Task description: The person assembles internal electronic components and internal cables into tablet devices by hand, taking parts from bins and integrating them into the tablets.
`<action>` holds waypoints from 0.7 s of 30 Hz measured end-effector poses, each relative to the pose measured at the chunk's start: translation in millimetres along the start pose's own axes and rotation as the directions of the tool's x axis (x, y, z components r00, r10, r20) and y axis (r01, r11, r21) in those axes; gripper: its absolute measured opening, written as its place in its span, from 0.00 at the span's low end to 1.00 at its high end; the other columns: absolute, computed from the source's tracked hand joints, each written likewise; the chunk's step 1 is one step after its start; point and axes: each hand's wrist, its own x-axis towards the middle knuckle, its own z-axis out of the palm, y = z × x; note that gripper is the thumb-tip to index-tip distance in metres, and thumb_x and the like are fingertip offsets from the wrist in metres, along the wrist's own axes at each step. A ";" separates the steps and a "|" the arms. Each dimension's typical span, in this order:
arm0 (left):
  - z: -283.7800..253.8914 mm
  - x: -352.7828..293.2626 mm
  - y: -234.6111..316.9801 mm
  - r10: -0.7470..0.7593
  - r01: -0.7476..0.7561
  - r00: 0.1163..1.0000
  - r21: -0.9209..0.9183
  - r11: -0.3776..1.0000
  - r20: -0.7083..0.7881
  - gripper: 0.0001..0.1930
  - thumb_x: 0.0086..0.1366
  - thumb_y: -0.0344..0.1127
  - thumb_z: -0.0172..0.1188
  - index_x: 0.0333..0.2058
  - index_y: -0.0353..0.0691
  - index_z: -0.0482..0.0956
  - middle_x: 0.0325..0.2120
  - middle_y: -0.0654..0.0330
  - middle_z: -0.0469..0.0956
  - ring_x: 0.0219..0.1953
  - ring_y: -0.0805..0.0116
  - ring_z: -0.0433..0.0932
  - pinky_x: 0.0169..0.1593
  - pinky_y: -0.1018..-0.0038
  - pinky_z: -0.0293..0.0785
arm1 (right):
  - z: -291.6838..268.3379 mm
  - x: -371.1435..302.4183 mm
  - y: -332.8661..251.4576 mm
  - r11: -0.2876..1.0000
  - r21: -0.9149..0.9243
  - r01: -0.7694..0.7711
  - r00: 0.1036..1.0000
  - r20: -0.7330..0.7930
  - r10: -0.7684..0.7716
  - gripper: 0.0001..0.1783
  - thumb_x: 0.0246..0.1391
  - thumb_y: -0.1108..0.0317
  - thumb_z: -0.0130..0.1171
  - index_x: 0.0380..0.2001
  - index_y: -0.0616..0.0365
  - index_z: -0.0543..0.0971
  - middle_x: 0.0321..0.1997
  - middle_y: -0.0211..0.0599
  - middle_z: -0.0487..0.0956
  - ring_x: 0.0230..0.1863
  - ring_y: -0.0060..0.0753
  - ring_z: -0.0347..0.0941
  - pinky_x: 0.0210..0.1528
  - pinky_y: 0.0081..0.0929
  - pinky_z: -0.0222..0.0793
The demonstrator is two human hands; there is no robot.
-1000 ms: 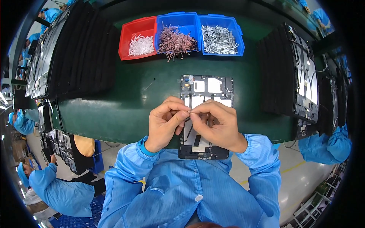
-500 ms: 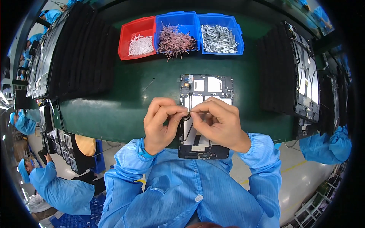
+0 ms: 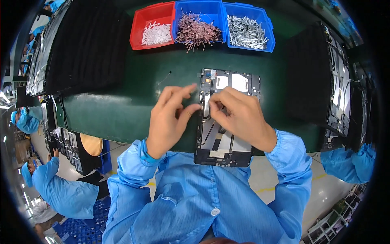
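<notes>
A flat black device body [image 3: 224,159], like an opened tablet with silvery plates and dark cables, lies in front of me on the green table. Just left of its edge, my left hand [image 3: 170,116] has its fingers spread, with nothing visible in it. Over the device's middle, my right hand [image 3: 240,116] is closed, thumb and index finger pinched together. Whatever is in that pinch, if anything, is too small to make out. A thin wire with a dark tip [image 3: 170,73] lies on the table beyond my left hand.
At the back stand a red bin [image 3: 137,38] of small white strips, a blue bin [image 3: 207,7] of pinkish wires and another blue bin [image 3: 269,30] of silvery strips. Stacks of black device bodies rise at left [image 3: 87,49] and right [image 3: 308,73]. A co-worker [image 3: 65,193] is at lower left.
Both hands were pinching together over the device. My left hand has let go, spread its fingers and drawn apart to the left; the right stays pinched. The whole view has shifted slightly.
</notes>
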 end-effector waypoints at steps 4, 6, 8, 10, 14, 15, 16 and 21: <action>-7.8 14.2 -17.8 -0.341 0.387 0.917 -0.255 0.886 0.207 0.16 0.64 0.30 0.66 0.49 0.34 0.79 0.33 0.61 0.79 0.20 0.80 0.71 0.23 0.80 0.65 | 7.4 6.8 16.6 0.999 -0.041 0.016 1.000 0.026 -0.015 0.05 0.49 0.73 0.65 0.30 0.59 0.79 0.28 0.37 0.77 0.24 0.44 0.77 0.24 0.37 0.72; -12.1 18.6 -26.4 -0.510 0.637 0.763 -0.333 0.695 0.396 0.13 0.68 0.34 0.63 0.46 0.31 0.78 0.32 0.62 0.80 0.17 0.85 0.67 0.16 0.83 0.61 | 12.0 10.2 19.2 0.998 -0.057 0.020 0.998 0.063 -0.017 0.05 0.49 0.77 0.65 0.30 0.61 0.79 0.28 0.39 0.79 0.24 0.37 0.79 0.25 0.31 0.73; -10.5 22.8 -23.1 -0.499 0.635 0.764 -0.339 0.694 0.410 0.12 0.68 0.34 0.63 0.45 0.31 0.78 0.31 0.61 0.80 0.17 0.85 0.68 0.15 0.83 0.61 | 11.0 9.2 19.5 0.997 -0.080 0.011 0.996 0.084 -0.004 0.05 0.48 0.76 0.65 0.30 0.61 0.79 0.28 0.38 0.78 0.25 0.38 0.79 0.25 0.32 0.73; -8.5 25.2 -22.9 -0.487 0.634 0.763 -0.345 0.692 0.424 0.12 0.68 0.34 0.63 0.44 0.31 0.78 0.31 0.61 0.80 0.17 0.84 0.69 0.14 0.83 0.61 | 9.9 9.2 18.9 0.995 -0.102 0.003 0.994 0.105 0.008 0.05 0.48 0.76 0.65 0.30 0.61 0.79 0.28 0.37 0.78 0.25 0.40 0.78 0.26 0.33 0.73; -4.8 29.7 -23.3 -0.458 0.625 0.762 -0.330 0.708 0.458 0.10 0.68 0.33 0.63 0.41 0.31 0.77 0.31 0.61 0.79 0.17 0.83 0.71 0.14 0.84 0.63 | 9.4 10.0 18.0 0.992 -0.125 -0.005 0.993 0.120 0.020 0.06 0.48 0.75 0.65 0.31 0.59 0.80 0.28 0.37 0.77 0.25 0.43 0.77 0.26 0.35 0.73; -4.2 31.1 -22.6 -0.458 0.626 0.759 -0.326 0.708 0.463 0.10 0.68 0.32 0.63 0.41 0.31 0.77 0.31 0.61 0.79 0.17 0.83 0.72 0.14 0.83 0.64 | 9.4 10.1 18.3 0.992 -0.122 -0.001 0.992 0.122 0.016 0.06 0.48 0.75 0.65 0.31 0.59 0.80 0.28 0.36 0.77 0.25 0.43 0.77 0.26 0.36 0.73; -3.6 32.4 -22.6 -0.458 0.628 0.757 -0.324 0.708 0.466 0.10 0.68 0.32 0.63 0.41 0.31 0.77 0.31 0.61 0.79 0.17 0.83 0.72 0.14 0.83 0.64 | 9.4 10.1 18.7 0.993 -0.122 -0.005 0.992 0.121 0.020 0.06 0.48 0.75 0.65 0.31 0.59 0.80 0.28 0.36 0.77 0.25 0.43 0.77 0.26 0.36 0.73; -0.9 35.3 -21.5 -0.482 0.633 0.756 -0.309 0.709 0.443 0.08 0.68 0.30 0.63 0.37 0.31 0.77 0.27 0.62 0.77 0.16 0.83 0.70 0.13 0.83 0.62 | 9.5 10.5 19.9 0.990 -0.138 0.011 0.993 0.119 0.006 0.06 0.49 0.74 0.65 0.31 0.59 0.79 0.28 0.36 0.75 0.24 0.44 0.76 0.24 0.37 0.72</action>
